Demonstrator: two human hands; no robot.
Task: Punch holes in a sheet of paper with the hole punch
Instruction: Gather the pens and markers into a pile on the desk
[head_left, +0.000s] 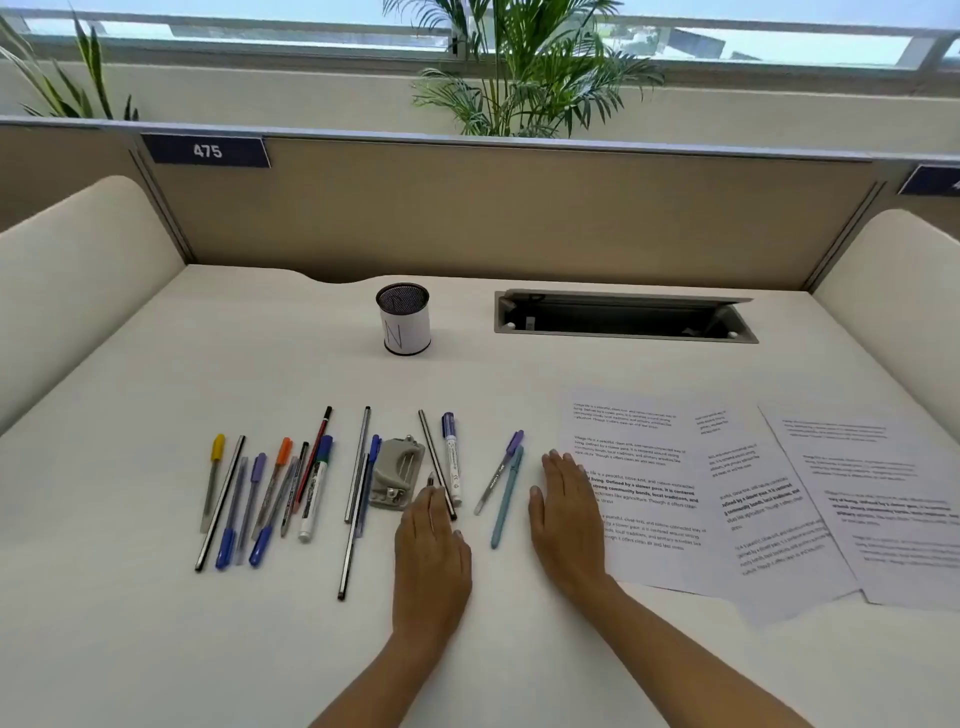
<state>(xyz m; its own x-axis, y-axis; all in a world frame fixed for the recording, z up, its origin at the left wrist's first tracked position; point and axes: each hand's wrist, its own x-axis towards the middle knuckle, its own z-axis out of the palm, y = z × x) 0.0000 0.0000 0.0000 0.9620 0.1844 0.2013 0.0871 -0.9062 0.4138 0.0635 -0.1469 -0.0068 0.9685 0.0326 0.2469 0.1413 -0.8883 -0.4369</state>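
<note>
A small grey hole punch (395, 475) lies on the white desk among the pens, left of centre. Three printed sheets of paper (670, 488) overlap on the right side of the desk. My left hand (431, 556) rests flat on the desk just below and right of the punch, fingers together, covering the end of a dark pencil. My right hand (569, 519) lies flat with its fingers over the left edge of the nearest sheet. Neither hand holds anything.
Several pens, pencils and markers (270, 493) are laid out in a row across the left and middle. A mesh pen cup (403, 325) stands at the back. An open cable tray (623, 319) is set into the desk at back right. Padded dividers flank the desk.
</note>
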